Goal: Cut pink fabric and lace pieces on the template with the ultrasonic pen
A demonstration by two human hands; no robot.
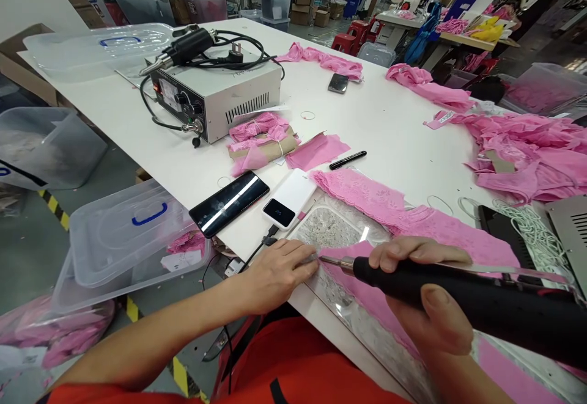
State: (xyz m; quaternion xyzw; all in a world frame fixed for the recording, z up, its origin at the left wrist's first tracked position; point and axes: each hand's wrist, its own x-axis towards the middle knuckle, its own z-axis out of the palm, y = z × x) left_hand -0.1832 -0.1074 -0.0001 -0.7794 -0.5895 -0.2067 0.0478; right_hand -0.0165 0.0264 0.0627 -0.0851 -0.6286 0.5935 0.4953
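My right hand is wrapped round a thick black handheld tool with a thin metal tip pointing left. The tip reaches the fingers of my left hand, which are bent and pressed together beside the end of a pink fabric piece. Whatever they pinch is too small to make out. Under the tool, the fabric lies over a clear sheet at the table's front edge. Just beyond my left hand is a white tray of tiny glittery pieces. A pink lace strip stretches behind it.
A grey control box bears another black tool and cables. On the white table lie a dark phone, a white power bank, a black pen and pink garments. Lidded plastic bins stand at left.
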